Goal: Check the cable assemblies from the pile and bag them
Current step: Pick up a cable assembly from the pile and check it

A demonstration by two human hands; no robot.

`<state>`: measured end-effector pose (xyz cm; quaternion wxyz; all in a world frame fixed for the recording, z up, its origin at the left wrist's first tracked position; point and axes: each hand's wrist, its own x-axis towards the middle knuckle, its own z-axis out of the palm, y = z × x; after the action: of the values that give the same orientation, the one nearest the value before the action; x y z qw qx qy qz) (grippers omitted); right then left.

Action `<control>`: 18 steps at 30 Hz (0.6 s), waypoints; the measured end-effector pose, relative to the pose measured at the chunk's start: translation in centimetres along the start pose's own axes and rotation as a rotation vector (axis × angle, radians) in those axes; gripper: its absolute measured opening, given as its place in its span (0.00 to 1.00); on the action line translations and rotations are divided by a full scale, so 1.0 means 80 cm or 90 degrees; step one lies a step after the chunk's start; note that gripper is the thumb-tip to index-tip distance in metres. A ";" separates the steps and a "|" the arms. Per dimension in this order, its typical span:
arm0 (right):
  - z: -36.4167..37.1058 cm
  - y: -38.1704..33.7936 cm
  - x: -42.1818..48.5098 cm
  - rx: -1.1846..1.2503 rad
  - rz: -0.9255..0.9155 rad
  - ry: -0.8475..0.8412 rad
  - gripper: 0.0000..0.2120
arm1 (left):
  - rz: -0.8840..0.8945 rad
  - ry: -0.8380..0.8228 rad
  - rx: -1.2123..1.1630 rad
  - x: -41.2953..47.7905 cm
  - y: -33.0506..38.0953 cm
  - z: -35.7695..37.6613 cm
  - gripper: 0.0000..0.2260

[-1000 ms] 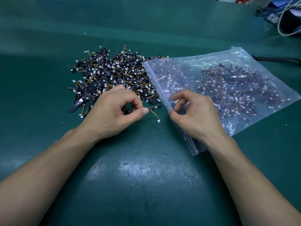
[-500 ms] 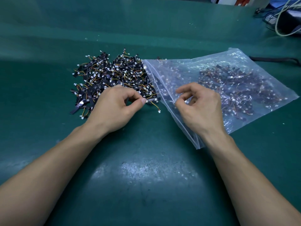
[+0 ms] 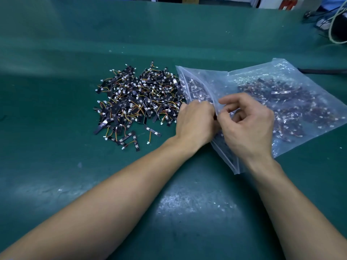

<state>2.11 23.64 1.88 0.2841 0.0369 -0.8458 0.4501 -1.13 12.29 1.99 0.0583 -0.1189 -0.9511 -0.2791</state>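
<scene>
I am watching the right hand [image 3: 247, 128] pinching the edge of the bag [image 3: 206, 77]; the left hand [image 3: 195, 122] is reaching into it, grip hidden.

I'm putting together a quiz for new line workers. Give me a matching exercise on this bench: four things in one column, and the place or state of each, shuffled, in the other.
Things
1. pile of cable assemblies
2. clear plastic bag
3. right hand
4. white cable

Place or state
A. at the far right edge of the table
B. pinches the bag's open edge
C. loose on the green mat, left of the bag
D. lies flat, partly filled with assemblies

Pairs: 1-C, 2-D, 3-B, 4-A
</scene>
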 end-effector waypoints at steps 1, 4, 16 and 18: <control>0.000 0.000 0.000 0.002 -0.002 0.003 0.11 | 0.001 0.009 0.014 0.001 0.000 0.002 0.18; 0.000 -0.001 0.000 -0.007 -0.012 0.000 0.10 | 0.033 0.032 0.037 -0.001 -0.011 0.003 0.18; 0.013 0.007 -0.008 -0.175 0.045 -0.225 0.08 | 0.159 0.027 0.087 -0.048 -0.147 -0.097 0.10; 0.015 0.009 -0.009 -0.171 0.046 -0.239 0.07 | 0.164 0.018 0.108 -0.053 -0.160 -0.105 0.07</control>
<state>1.95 22.95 0.48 0.1078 0.0516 -0.9368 0.3289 0.04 -3.55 1.65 0.1166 -0.2306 -0.9473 -0.1894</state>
